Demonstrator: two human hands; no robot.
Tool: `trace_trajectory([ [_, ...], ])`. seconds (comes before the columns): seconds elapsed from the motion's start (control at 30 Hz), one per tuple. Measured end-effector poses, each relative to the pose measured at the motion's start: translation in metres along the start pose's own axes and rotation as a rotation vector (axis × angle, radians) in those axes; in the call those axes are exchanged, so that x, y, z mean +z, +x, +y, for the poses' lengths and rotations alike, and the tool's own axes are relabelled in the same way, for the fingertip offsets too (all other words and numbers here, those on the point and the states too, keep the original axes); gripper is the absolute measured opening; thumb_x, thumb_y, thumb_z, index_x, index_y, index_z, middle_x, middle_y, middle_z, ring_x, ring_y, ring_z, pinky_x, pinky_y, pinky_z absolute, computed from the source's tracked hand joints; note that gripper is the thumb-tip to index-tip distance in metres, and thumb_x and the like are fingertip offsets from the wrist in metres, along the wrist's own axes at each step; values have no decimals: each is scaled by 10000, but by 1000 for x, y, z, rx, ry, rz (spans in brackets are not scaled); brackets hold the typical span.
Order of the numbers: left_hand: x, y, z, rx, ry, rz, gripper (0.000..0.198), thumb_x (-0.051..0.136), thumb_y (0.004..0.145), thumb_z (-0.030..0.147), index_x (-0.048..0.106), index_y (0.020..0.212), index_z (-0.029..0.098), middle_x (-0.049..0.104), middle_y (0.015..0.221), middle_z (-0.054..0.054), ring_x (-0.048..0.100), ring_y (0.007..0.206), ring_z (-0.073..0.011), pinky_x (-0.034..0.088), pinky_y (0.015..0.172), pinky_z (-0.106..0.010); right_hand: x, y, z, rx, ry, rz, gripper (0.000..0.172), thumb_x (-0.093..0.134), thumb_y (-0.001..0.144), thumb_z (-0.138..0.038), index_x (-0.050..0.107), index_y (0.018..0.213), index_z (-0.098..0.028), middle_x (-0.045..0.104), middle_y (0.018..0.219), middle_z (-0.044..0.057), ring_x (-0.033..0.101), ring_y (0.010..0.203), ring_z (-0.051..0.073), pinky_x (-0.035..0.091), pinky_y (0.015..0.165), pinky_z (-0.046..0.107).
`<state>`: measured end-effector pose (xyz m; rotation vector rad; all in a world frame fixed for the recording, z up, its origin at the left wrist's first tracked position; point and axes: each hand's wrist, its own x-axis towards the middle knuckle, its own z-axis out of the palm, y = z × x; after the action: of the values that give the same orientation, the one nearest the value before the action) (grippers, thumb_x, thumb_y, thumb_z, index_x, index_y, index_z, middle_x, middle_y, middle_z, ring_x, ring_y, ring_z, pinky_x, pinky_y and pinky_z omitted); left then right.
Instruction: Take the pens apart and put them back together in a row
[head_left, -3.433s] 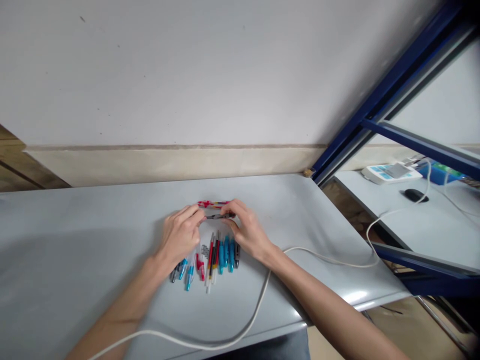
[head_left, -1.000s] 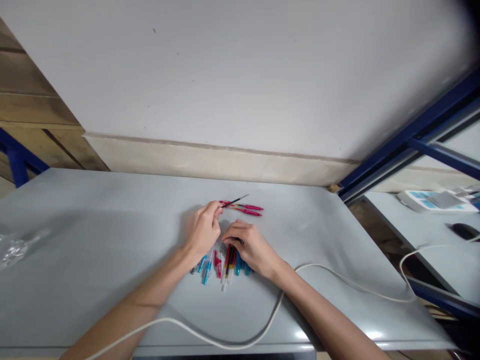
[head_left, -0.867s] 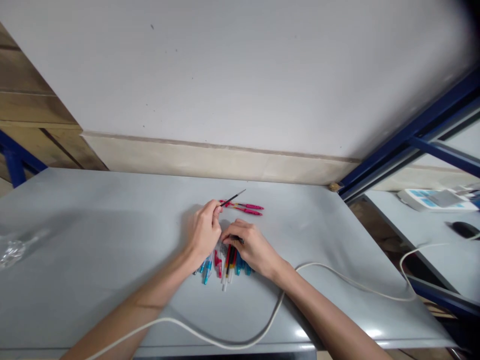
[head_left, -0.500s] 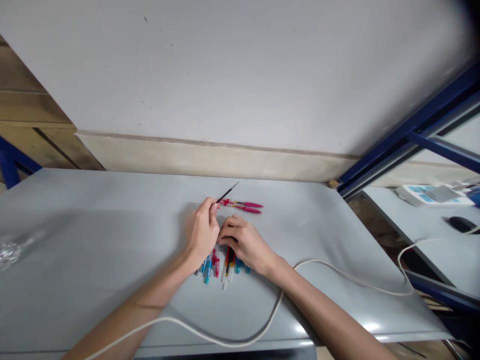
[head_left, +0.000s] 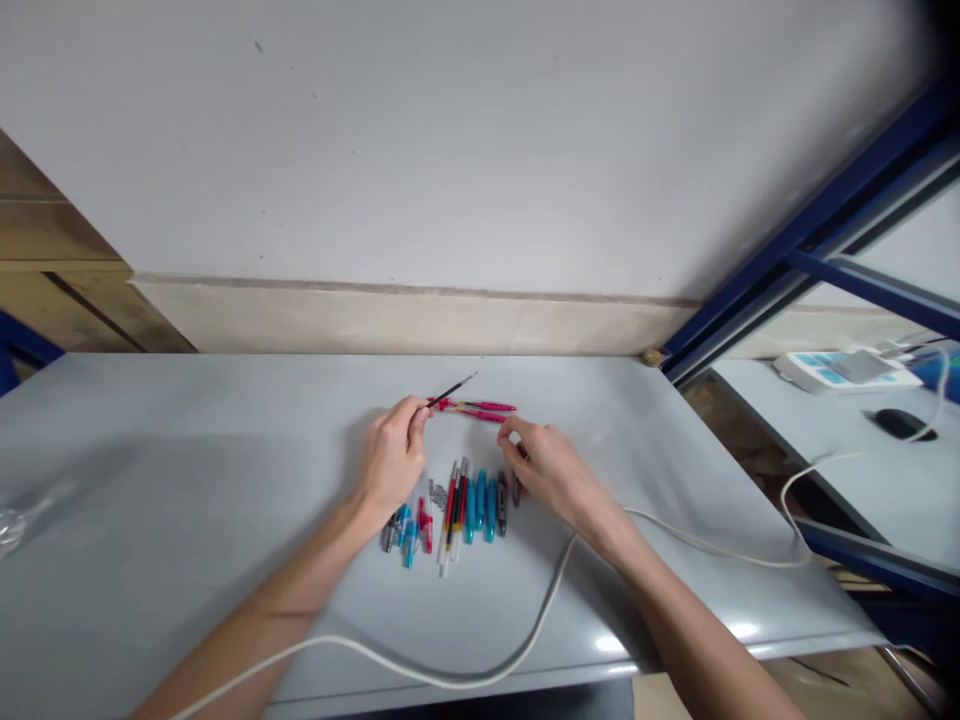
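My left hand (head_left: 394, 450) is closed in a pinch on a dark pen refill (head_left: 448, 391), whose tip points up and to the right. My right hand (head_left: 551, 468) hovers at the right end of the row, fingers curled together; whatever they pinch is hidden. Just under it lies a dark pen barrel (head_left: 516, 490), partly covered. Beside that come a grey barrel (head_left: 502, 503) and several teal pen barrels (head_left: 481, 500). Several refills (head_left: 455, 510) with red and black ink lie left of these, then a small heap of springs (head_left: 439, 494) and clear-and-coloured pen front parts (head_left: 410, 540).
Pink pens (head_left: 484, 411) lie behind my hands on the grey table (head_left: 225, 520). A white cable (head_left: 450, 683) crosses the front. Crumpled clear plastic (head_left: 11, 528) sits far left. Blue metal framing (head_left: 750, 290) rises at right, beyond it a mouse (head_left: 904, 424) on another table.
My right hand has moved right, from over the refills and springs to the dark barrels, uncovering the row. My left hand still holds the refill. The view has shifted slightly.
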<state>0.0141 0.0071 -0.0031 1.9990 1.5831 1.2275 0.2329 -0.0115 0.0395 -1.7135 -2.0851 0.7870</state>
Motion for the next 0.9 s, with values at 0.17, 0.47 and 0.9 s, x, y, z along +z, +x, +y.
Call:
trace_trajectory([
  [0.17,1,-1,1,34,2,-12,209,440,1013,251,626,928,210,729,884,-16,655,785,-169,441,721,-272,1,-4,-3,7,-26,-107,126,516,882,-125,584,827,-216,559,462,-37,497,388,134,314,494,251],
  [0.47,1,-3,4,147,-66,-139,209,424,1029,255,623,982,215,704,884,-25,648,793,-162,477,748,-269,-3,11,9,-95,177,28,173,602,933,-321,694,907,-177,564,550,-23,478,510,132,329,537,264],
  [0.9,1,-4,4,281,-121,-217,303,414,1045,227,637,1250,219,685,1143,-78,660,1012,-182,519,903,-306,14,24,10,-53,1124,283,353,752,835,-495,755,914,-151,602,697,13,475,548,99,392,476,229],
])
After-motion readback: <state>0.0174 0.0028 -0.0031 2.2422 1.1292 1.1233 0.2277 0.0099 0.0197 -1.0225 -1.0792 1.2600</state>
